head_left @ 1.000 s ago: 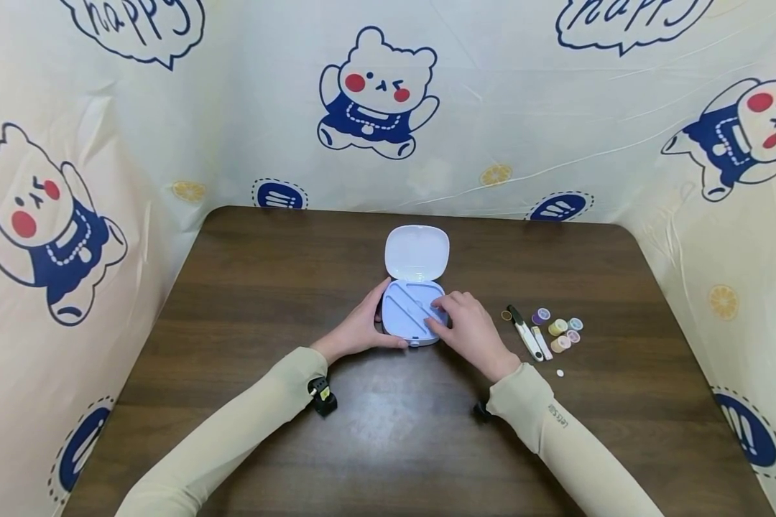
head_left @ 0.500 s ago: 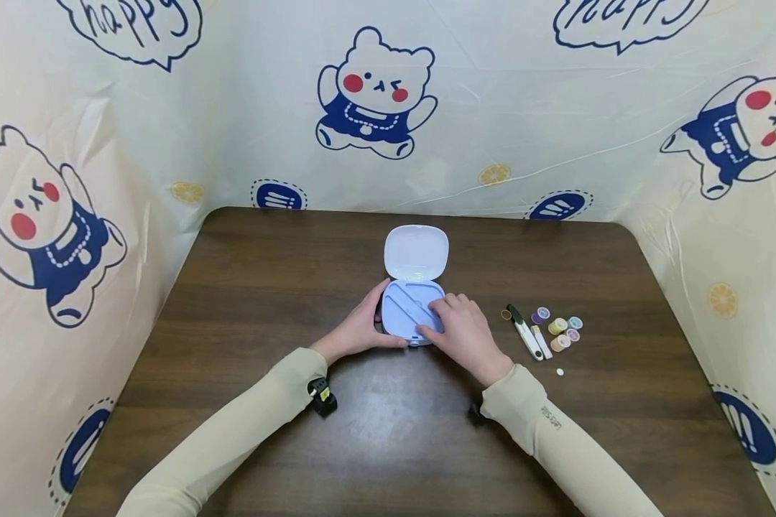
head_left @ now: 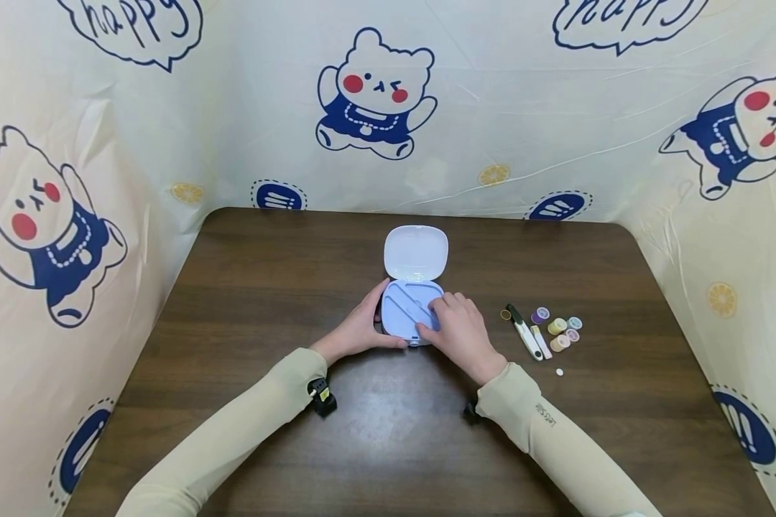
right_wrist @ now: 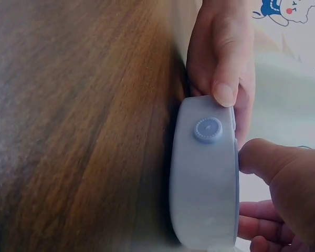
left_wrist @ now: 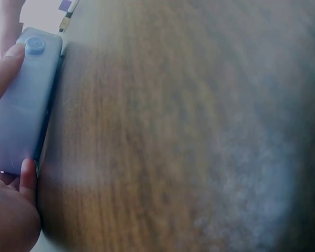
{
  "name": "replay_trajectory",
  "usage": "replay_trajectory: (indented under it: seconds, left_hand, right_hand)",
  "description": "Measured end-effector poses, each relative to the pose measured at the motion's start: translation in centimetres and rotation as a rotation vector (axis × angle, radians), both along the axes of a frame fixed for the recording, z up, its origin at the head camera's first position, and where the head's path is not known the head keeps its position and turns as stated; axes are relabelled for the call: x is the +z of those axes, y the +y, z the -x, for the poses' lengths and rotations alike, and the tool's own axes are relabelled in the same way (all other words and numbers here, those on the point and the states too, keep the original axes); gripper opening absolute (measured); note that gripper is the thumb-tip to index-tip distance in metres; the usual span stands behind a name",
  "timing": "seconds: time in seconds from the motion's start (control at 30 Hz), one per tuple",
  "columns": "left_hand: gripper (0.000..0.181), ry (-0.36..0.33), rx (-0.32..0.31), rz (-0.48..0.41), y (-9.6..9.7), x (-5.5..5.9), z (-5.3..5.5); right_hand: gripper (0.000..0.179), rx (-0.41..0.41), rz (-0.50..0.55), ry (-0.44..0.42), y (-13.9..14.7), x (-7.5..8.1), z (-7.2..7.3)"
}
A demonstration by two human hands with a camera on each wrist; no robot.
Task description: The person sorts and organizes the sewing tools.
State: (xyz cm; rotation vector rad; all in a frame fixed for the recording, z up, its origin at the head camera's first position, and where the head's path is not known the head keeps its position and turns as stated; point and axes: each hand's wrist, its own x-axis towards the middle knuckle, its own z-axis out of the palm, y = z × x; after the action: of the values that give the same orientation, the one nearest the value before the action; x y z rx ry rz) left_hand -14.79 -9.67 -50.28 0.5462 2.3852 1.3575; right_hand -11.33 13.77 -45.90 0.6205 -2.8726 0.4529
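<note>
A light-blue plastic case [head_left: 397,337] stands with its lid [head_left: 416,253] hinged up behind it. Inside lies a blue insert tray [head_left: 401,310] with long diagonal grooves. My left hand [head_left: 361,327] grips the case's left side, its thumb lying along the front edge. In the left wrist view that thumb reaches the round clasp [left_wrist: 35,45]. My right hand [head_left: 460,332] is over the right half of the tray, thumb and fingertips set apart on its surface. The right wrist view shows its thumb [right_wrist: 257,156] at the top edge of the case front [right_wrist: 205,178].
Right of the case lie black-and-white thread snips [head_left: 525,334], a small white-and-gold strip [head_left: 542,342], several thread spools [head_left: 558,327], a gold ring [head_left: 506,314] and a white button [head_left: 559,372]. A patterned curtain [head_left: 375,187] surrounds the dark wood table [head_left: 284,258].
My right hand has shifted slightly left and toward me over the tray, its thumb coming closer to the front clasp. The left hand and the case have stayed in place.
</note>
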Motion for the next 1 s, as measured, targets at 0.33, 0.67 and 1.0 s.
replay_trajectory:
  seconds: [0.33, 0.67, 1.0]
  left_hand:
    - [0.126, -0.002, -0.002, -0.008, 0.0, 0.0, 0.0]
    - [0.127, 0.01, 0.0, -0.006, 0.1, -0.1, 0.1]
    - [0.125, 0.015, 0.003, 0.002, 0.0, 0.1, -0.1]
  right_hand:
    - [0.037, -0.002, -0.01, 0.037, -0.1, 0.1, 0.0]
    - [0.037, 0.002, -0.001, 0.056, -0.1, 0.5, 0.0]
    - [0.039, -0.015, 0.02, 0.034, 0.1, 1.1, -0.2]
